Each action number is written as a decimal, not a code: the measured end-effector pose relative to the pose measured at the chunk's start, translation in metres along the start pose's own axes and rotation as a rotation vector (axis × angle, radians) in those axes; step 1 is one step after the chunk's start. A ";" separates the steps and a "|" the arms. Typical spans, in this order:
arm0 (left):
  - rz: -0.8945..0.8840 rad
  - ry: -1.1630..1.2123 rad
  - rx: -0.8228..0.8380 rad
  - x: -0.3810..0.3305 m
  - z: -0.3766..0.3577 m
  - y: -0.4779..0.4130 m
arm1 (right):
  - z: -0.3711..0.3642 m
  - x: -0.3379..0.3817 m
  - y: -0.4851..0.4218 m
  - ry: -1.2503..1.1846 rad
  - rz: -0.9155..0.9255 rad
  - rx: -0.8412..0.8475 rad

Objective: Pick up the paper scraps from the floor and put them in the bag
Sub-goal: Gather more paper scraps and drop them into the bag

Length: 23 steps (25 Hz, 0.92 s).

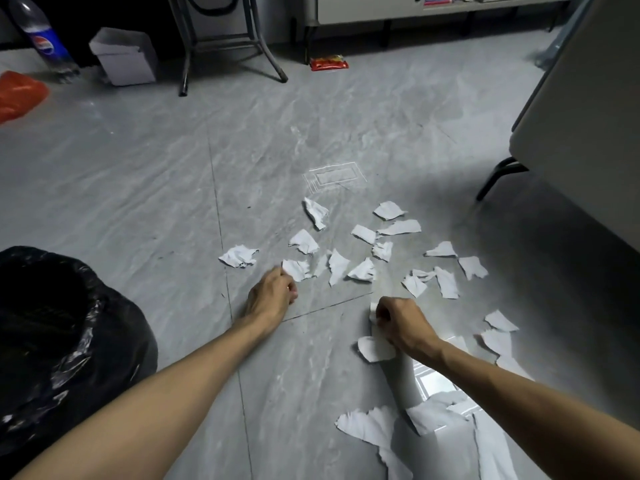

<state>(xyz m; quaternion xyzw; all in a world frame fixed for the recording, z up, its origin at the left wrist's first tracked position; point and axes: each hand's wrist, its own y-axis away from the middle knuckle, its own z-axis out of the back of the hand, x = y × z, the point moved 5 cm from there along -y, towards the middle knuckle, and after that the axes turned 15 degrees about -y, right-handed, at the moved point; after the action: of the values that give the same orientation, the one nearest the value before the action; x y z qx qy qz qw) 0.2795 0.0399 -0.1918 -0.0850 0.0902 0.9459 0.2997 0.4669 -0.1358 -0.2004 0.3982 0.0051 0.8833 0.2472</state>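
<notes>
Nearest the viewer, large torn sheets of white paper (377, 429) lie flat on the grey, marble-patterned floor (138, 174), close under the right forearm. To the left sits an open black plastic bag (65, 341), crinkled and glossy, its dark mouth facing up, just beside the left forearm.

Both bare arms reach forward. The right hand (403, 325) is curled, its fingers pinched on a small white scrap (373, 308), with another rounded scrap (374, 348) lying on the floor just beneath it. The left hand (275, 294) is bunched, fingertips closing on the edge of a ragged scrap (296, 270) directly ahead of it; whether it has a firm hold is unclear.

Beyond the hands, the paper scraps (381, 251) spread in a loose fan ahead and to the right: thin, jagged, some creased or curled. Most lie nearer the right hand, while the bag lies back and left, so the left hand is likely the nearer one for dropping them in.

Farther off stand a white cardboard box (124, 57), a plastic cola bottle (45, 43), an orange bag (19, 97), a red snack wrapper (329, 62) and metal furniture legs (228, 46).
</notes>
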 end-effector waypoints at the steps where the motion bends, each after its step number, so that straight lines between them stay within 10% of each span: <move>1: -0.033 0.001 -0.039 -0.004 0.003 -0.007 | 0.002 0.003 -0.003 -0.073 -0.011 -0.034; 13: 0.050 0.155 0.030 -0.002 0.014 -0.005 | 0.011 0.062 -0.034 -0.898 -0.240 -0.105; 23: 0.206 0.269 -0.416 0.085 0.236 0.094 | -0.017 0.278 -0.036 -0.890 0.092 0.195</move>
<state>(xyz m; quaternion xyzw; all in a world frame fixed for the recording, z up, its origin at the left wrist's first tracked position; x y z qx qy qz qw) 0.1306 0.0636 0.0296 -0.2600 -0.0592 0.9498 0.1634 0.3145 0.0220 -0.0247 0.7603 -0.0362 0.6317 0.1469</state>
